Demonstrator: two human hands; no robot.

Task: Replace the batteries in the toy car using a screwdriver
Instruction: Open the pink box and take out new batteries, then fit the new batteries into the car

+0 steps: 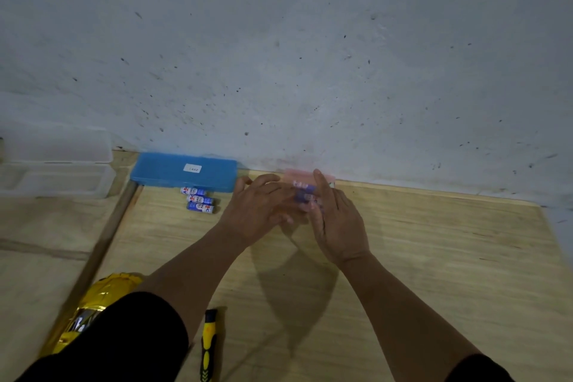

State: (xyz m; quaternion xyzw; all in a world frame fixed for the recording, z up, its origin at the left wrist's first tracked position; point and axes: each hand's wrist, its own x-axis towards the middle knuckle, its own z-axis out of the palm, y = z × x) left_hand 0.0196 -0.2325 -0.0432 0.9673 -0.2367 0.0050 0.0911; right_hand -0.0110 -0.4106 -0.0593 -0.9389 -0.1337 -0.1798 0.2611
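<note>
A small pink and purple toy car [305, 191], blurred by motion, sits between my two hands just above the wooden board [434, 257], near the wall. My left hand [257, 211] reaches in from the left with its fingers stretched out against the toy. On the toy's right side, my right hand [336, 226] stands on edge, palm inward and fingers straight. Three blue and white batteries [198, 199] lie side by side to the left of my left hand. A yellow and black screwdriver [208, 347] lies near the bottom edge, beside my left forearm.
A shut blue plastic case [183, 171] lies against the wall behind the batteries. Two translucent plastic containers [55, 177] stand at the far left. A crumpled gold foil bag [90, 310] lies at the lower left. A pitted grey wall [310, 56] closes off the back.
</note>
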